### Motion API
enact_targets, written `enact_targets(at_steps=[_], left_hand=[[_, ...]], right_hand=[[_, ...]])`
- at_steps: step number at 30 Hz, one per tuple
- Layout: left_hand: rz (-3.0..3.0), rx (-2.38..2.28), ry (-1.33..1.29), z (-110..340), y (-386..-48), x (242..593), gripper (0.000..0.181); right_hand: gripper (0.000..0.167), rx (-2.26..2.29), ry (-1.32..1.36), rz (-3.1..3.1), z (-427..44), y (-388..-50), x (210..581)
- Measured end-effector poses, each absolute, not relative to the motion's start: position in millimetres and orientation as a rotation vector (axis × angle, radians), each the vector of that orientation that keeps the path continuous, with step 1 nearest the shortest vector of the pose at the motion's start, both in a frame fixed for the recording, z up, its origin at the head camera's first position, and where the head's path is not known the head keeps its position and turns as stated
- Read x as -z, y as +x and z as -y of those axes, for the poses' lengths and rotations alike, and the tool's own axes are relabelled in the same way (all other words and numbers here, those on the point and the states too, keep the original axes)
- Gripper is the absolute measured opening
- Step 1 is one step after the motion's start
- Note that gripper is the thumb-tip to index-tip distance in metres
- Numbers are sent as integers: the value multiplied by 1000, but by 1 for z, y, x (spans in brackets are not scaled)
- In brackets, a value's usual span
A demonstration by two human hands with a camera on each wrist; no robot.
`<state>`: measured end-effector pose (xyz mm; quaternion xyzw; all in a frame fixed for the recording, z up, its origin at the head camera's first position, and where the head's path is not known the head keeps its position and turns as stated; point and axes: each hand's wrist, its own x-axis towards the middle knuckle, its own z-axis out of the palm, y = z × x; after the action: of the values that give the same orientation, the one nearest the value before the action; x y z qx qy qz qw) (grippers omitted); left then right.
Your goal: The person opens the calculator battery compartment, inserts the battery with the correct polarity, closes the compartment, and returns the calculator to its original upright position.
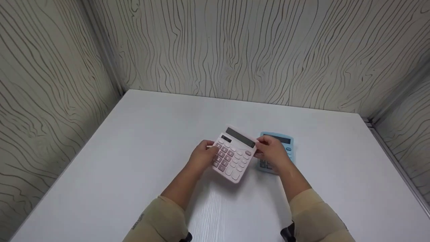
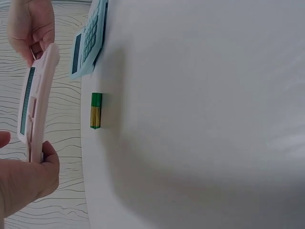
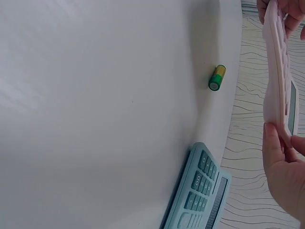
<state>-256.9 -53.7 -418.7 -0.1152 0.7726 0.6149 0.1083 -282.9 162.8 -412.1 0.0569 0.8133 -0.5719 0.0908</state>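
Both hands hold a pink calculator (image 1: 233, 154) raised off the table, its keys facing up and its body turned at an angle. The left hand (image 1: 203, 155) grips its left edge, with the thumb over the keys. At the upper right edge, the right hand (image 1: 272, 150) pinches it near the display. A blue calculator (image 1: 289, 143) lies on the table beneath the right hand, which partly covers it in the head view. Both wrist views show a green and gold battery (image 2: 96, 110) lying on the table; the head view does not show it.
The white table (image 1: 134, 141) stretches out on every side of the hands. Behind it rises a wood-grain patterned wall (image 1: 215, 50), with similar panels at left and right.
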Motion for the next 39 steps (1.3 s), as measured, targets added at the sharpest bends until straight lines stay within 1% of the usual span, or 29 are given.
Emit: enact_targets(at_steps=[4, 9, 12, 23, 25, 29, 34, 39], left_hand=[[-2315, -1744, -347, 51, -256, 418, 42], [-2441, -1627, -280, 46, -254, 419, 41], [-2571, -1528, -218, 42, -251, 418, 45], [-3060, -763, -23, 15, -232, 418, 87], [-3084, -661, -6, 10, -230, 420, 96], [-3131, -538, 38, 4, -225, 423, 107], [-3163, -459, 87, 0, -223, 426, 116], [-3168, -433, 76, -2, -224, 429, 113]], right_hand=[[22, 1699, 142, -2409, -167, -280, 409], [21, 1678, 157, -2422, -170, -278, 409], [20, 1668, 172, -2436, -171, -277, 409], [21, 1649, 195, -2463, -167, -274, 403], [21, 1651, 197, -2464, -167, -273, 402], [21, 1676, 171, -2464, -169, -273, 400], [19, 1673, 157, -2461, -170, -273, 400], [19, 1683, 153, -2436, -171, -272, 400]])
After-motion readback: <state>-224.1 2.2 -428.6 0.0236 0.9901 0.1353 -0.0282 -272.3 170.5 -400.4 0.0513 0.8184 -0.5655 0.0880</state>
